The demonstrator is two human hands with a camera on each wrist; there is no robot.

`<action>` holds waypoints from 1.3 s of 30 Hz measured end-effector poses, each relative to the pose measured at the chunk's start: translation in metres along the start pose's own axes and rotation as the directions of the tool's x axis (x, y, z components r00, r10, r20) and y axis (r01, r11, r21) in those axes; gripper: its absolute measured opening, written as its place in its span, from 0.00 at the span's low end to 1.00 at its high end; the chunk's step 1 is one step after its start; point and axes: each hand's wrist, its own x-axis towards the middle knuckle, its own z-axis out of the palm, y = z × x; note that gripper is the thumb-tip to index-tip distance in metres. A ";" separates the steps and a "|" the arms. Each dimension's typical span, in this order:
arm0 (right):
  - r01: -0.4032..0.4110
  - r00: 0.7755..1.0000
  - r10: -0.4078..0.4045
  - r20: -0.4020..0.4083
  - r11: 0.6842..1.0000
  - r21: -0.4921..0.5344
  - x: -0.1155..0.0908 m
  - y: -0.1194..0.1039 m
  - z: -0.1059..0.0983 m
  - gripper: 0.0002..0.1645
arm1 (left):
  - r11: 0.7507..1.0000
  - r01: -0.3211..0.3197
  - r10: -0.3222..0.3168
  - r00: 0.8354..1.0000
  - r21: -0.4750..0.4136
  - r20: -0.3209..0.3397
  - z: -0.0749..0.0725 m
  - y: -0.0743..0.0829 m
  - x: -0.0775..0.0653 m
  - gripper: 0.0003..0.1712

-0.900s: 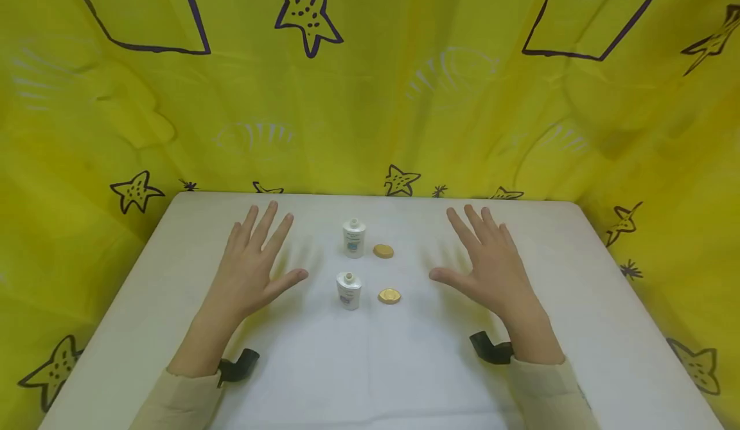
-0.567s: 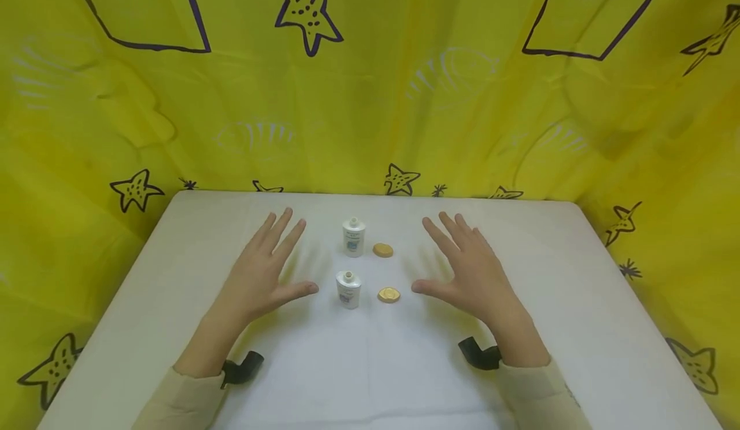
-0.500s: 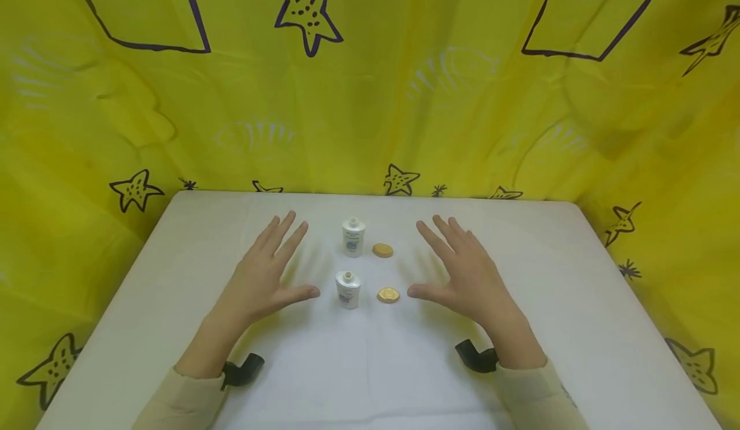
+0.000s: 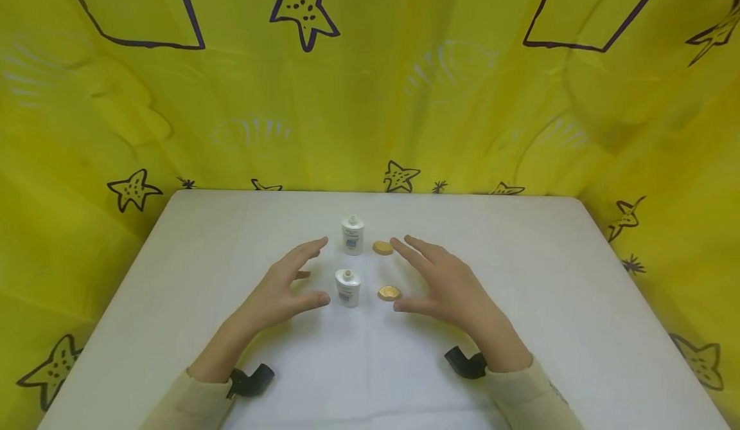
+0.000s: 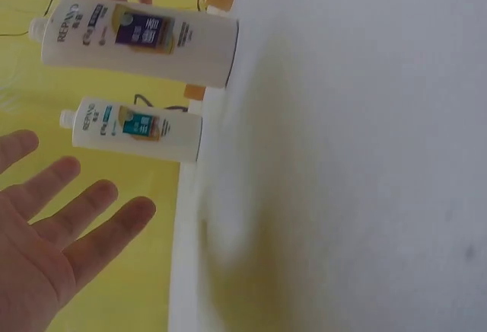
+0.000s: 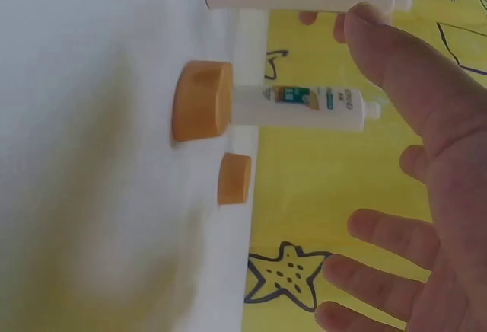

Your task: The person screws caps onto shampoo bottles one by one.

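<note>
Two small white shampoo-style bottles without caps stand upright mid-table in the head view. The nearer bottle (image 4: 348, 290) bears a purple label in the left wrist view; the farther bottle (image 4: 352, 236) has a teal one (image 5: 140, 125). To their right lie two gold caps, a near cap (image 4: 389, 293) and a far cap (image 4: 382, 247). My left hand (image 4: 286, 288) hovers left of the near bottle, thumb and fingers spread apart, holding nothing. On the other side my right hand (image 4: 448, 285) is also spread and holds nothing, its thumb tip close beside the near cap.
A white cloth covers the table (image 4: 324, 378). Behind and at both sides hangs a yellow curtain (image 4: 347, 108) with drawn stars and fish. Each wrist wears a black camera mount, such as the left mount (image 4: 252, 380).
Both hands have moved inward and lower, toward the bottles and caps, and their fingers have bent a little. The bottles and caps have stayed in place.
</note>
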 end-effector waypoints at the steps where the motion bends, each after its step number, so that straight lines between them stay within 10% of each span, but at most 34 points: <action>1: 0.002 1.000 -0.002 0.011 1.000 0.008 0.000 -0.001 0.002 0.60 | 1.000 0.005 -0.005 1.000 -0.018 0.006 0.002 -0.001 -0.001 0.48; 18: 0.062 0.994 -0.060 0.092 0.998 -0.019 0.002 -0.013 0.023 0.41 | 0.993 -0.115 0.116 0.991 -0.015 0.061 0.017 -0.007 0.002 0.41; 39: 0.130 0.988 -0.125 0.089 0.990 -0.047 0.007 -0.014 0.036 0.25 | 0.987 -0.040 0.064 0.987 -0.155 0.150 0.028 -0.006 0.005 0.27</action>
